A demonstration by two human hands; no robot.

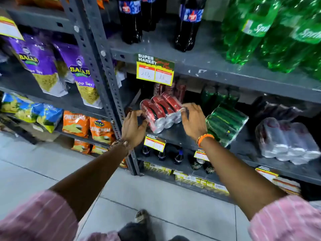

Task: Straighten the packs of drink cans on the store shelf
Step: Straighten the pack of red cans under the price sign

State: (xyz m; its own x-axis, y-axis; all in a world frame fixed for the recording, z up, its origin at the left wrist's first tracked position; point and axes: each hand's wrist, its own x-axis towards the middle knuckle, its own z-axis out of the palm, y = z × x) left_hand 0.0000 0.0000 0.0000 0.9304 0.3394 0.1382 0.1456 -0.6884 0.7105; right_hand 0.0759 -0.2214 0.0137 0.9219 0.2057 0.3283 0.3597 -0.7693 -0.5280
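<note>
A shrink-wrapped pack of red drink cans (160, 110) lies skewed on the grey metal shelf (175, 136), its can ends pointing toward me. My left hand (134, 127) curls around its left front corner. My right hand (192, 121) grips its right side, fingers over the top edge. To the right lie a green can pack (225, 122), tilted, and a dark can pack (286, 141) further right. More red cans (173, 88) stand behind the held pack.
Large cola bottles (132, 20) and green soda bottles (278, 35) stand on the shelf above, with a yellow price tag (155, 70) hanging from its edge. Small bottles (161, 153) fill the shelf below. Snack bags (76, 72) fill the rack at left, past a grey upright post (104, 66).
</note>
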